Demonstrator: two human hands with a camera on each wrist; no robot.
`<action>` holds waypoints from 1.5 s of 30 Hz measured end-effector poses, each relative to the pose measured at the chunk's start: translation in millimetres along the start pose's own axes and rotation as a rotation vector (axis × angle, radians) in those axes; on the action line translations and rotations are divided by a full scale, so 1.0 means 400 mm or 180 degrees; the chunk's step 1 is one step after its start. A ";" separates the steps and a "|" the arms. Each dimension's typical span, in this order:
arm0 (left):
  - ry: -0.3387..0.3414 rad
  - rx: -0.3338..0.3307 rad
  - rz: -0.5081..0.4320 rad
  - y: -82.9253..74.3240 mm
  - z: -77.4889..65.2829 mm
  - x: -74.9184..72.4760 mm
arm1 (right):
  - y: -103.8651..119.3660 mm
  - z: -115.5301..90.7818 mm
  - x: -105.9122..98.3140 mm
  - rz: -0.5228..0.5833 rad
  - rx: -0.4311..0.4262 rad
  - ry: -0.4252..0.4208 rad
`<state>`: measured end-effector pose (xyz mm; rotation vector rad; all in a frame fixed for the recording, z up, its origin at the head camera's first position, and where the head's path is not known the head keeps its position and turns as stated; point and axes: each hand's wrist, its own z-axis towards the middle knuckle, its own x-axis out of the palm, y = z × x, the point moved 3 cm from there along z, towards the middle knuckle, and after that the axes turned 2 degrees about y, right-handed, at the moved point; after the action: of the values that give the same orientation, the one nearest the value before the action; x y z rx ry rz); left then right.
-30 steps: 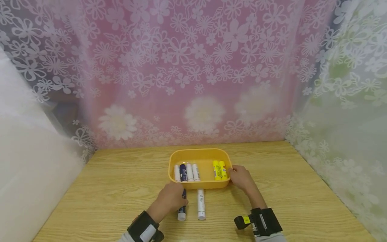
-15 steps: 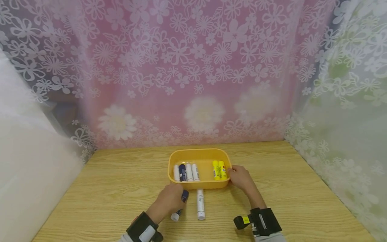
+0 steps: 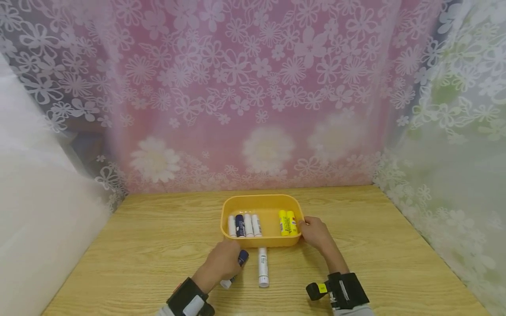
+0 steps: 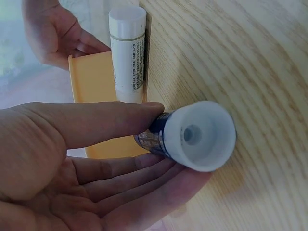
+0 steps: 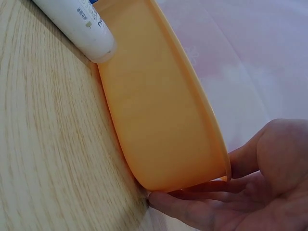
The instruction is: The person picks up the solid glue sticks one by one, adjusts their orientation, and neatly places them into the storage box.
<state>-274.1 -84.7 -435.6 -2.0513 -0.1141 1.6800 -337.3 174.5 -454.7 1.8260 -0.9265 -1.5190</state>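
Observation:
In the head view my left hand point(image 3: 222, 262) pinches a dark blue glue stick point(image 3: 243, 256) just in front of the yellow basket point(image 3: 269, 242). The stick lies slanted, its blue cap pointing away. Its hollow white base point(image 4: 207, 137) faces the camera in the left wrist view, with thumb above and fingers below. My right hand point(image 3: 315, 231) grips the basket's right front corner, thumb at the rim and fingers beneath in the right wrist view. A white glue stick point(image 3: 263, 267) lies on the table beside the blue one, touched by neither hand.
Inside the basket, white glue sticks point(image 3: 248, 225) and a dark blue one point(image 3: 240, 226) lie at the left. Two yellow glue sticks point(image 3: 287, 223) lie at the right. Flowered curtains point(image 3: 253, 109) border the wooden table point(image 3: 166, 228).
The blue glue stick has turned in my left hand, its white base swinging to the left and its cap to the right. My right hand and the basket have stayed in place.

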 end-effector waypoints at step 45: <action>-0.0014 -0.0049 0.0033 0.015 -0.003 0.001 | -0.001 0.004 0.005 -0.0055 0.0052 0.0017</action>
<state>-274.3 -90.1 -438.4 -2.0629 -0.1183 1.6950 -338.6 173.1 -456.3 1.8531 -0.9254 -1.5207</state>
